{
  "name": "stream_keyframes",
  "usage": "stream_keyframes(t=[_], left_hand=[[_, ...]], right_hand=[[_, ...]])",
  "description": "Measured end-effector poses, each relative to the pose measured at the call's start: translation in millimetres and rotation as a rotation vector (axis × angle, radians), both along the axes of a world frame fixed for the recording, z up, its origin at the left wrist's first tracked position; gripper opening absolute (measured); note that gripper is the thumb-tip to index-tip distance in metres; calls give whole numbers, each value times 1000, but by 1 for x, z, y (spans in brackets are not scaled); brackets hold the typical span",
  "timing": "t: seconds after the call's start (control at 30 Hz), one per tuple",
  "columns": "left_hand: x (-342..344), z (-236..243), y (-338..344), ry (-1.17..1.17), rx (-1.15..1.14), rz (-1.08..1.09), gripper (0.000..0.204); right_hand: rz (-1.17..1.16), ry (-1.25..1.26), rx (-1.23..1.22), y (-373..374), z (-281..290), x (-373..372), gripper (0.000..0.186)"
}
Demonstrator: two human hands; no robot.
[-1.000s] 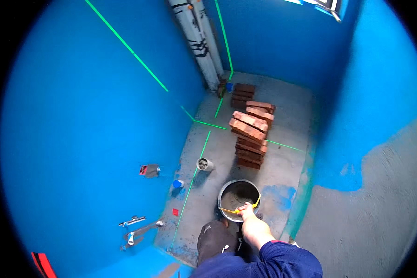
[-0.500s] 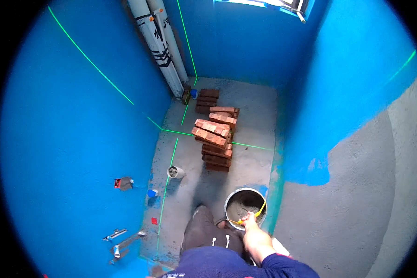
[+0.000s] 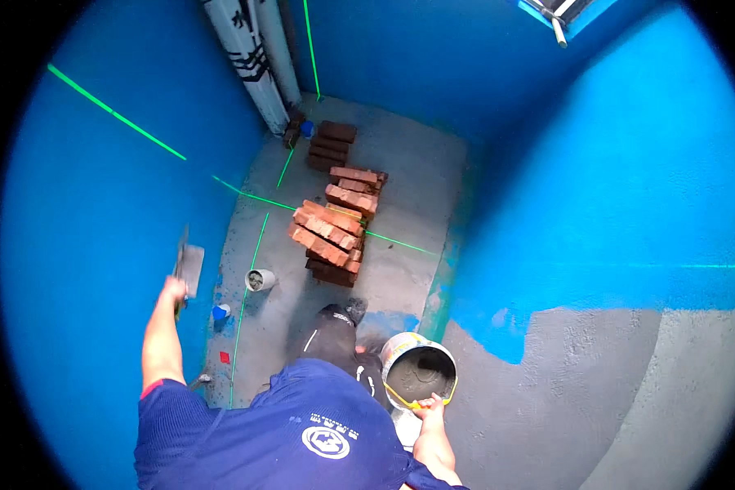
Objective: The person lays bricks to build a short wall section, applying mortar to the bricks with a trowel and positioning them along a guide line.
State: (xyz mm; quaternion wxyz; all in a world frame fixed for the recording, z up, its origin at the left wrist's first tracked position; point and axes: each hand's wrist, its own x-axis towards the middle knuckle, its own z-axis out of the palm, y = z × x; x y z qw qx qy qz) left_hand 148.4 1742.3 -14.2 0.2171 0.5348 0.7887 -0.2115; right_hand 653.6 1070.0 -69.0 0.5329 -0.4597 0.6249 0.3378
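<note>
Low in view, toward the right, a round, pale-walled bucket [image 3: 399, 348] tips its mouth toward the person, just beside the dark-clothed legs [image 3: 325, 336]. Smooth grey wet mortar [image 3: 420, 377] lies inside it. The right hand [image 3: 430, 408] has its fingers closed on the thin yellow bucket handle [image 3: 455, 391] at the near rim; whether the bucket's base meets the floor, I cannot tell.

Off to the left, well apart from the bucket, the left hand [image 3: 173, 291] is raised with its fingers wrapped around the grip of a trowel with a flat, pale grey metal blade [image 3: 192, 264] — the blade points away from the body, before the smooth blue wall [image 3: 98, 245].

Beyond the legs, rough red-brown bricks [image 3: 325, 233] stand in uneven stacks on the grey concrete floor [image 3: 404, 196]. Left of them sit a short, round grey pipe stub [image 3: 260, 280] and — nearer — a small blue round cap [image 3: 221, 312].
</note>
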Motion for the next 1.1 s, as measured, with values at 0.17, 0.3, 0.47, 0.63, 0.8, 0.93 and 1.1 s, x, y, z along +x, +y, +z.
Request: stream_keyframes(t=[0.17, 0.3, 0.47, 0.63, 0.8, 0.93, 1.1], left_hand=[[133, 77, 66, -7, 138, -227, 76], [197, 89, 76, 98, 151, -233, 76], [254, 84, 85, 99, 117, -212, 77], [244, 73, 97, 182, -56, -127, 80], [244, 54, 87, 196, -194, -64, 83], [248, 66, 56, 66, -239, 127, 73], [174, 39, -102, -182, 4, 413, 72]], right_hand=[[-2, 33, -1, 18, 6, 18, 48], [-60, 32, 75, 33, -10, 43, 51], [63, 20, 8, 55, -26, 82, 50], [599, -128, 113, 109, 4, 126, 85], [1175, -233, 97, 196, 17, 214, 65], [1128, -109, 30, 267, 36, 303, 59], [1321, -128, 0, 384, 57, 409, 52]])
